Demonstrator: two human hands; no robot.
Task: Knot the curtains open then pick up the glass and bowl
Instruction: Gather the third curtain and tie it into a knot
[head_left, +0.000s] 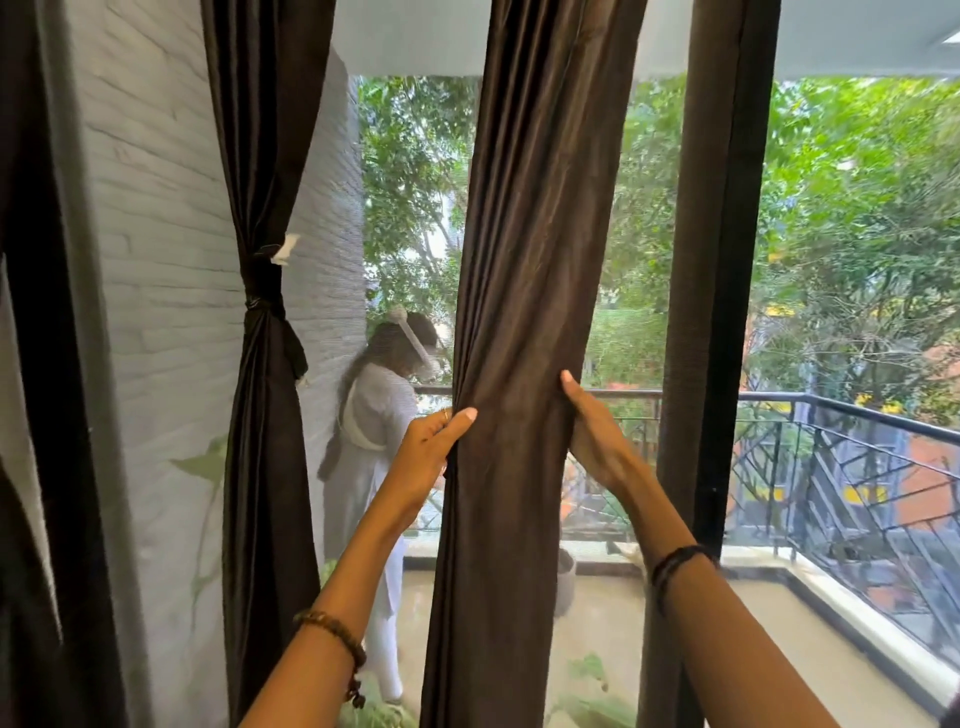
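Both hands gather the middle curtain (519, 312) at waist height; left hand (431, 447) pinches its edge, right hand (592, 436) wraps behind; bunch it tightly before knotting, like the tied curtain (265, 306) alongside; glass and bowl unseen

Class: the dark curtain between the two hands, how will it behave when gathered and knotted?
Probably floppy: the curtain hangs in soft folds and bunches where the left hand and right hand grip it. Possibly slippery, given its sheen. It likely knots well; the left curtain is already tied.
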